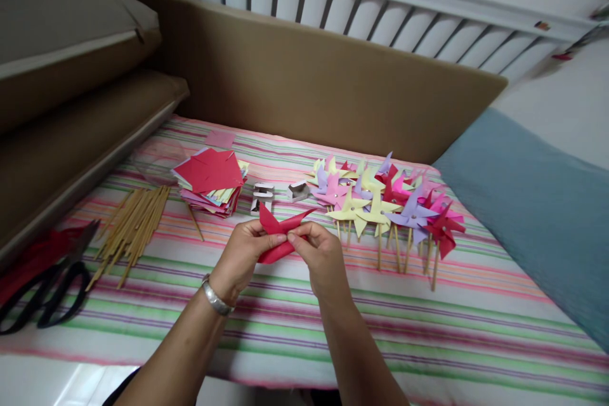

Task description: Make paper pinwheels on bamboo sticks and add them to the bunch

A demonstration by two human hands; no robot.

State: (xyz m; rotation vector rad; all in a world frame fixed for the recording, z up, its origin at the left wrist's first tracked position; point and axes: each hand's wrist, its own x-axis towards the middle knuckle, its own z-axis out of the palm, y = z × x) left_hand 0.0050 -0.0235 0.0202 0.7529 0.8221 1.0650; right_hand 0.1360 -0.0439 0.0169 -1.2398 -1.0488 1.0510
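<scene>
Between my two hands is a red paper pinwheel point(276, 222), its points folded in toward the middle. My left hand point(242, 250) pinches it from the left, the thumb lying over the centre. From the right, my right hand point(321, 247) grips it with thumb and fingertips, close to the other thumb. The fingers behind the paper are partly hidden. Just beyond the hands stand two small open boxes, one white box point(262, 196) and another box point(298, 191); what they hold is too small to tell.
A stack of coloured paper squares point(212, 171) lies at the back left, with wooden sticks point(133, 228) in front. Black-handled scissors point(52, 285) rest at the far left by some red material point(33, 260). Several finished pinwheels point(380, 203) lie on the right of the striped cloth point(380, 361).
</scene>
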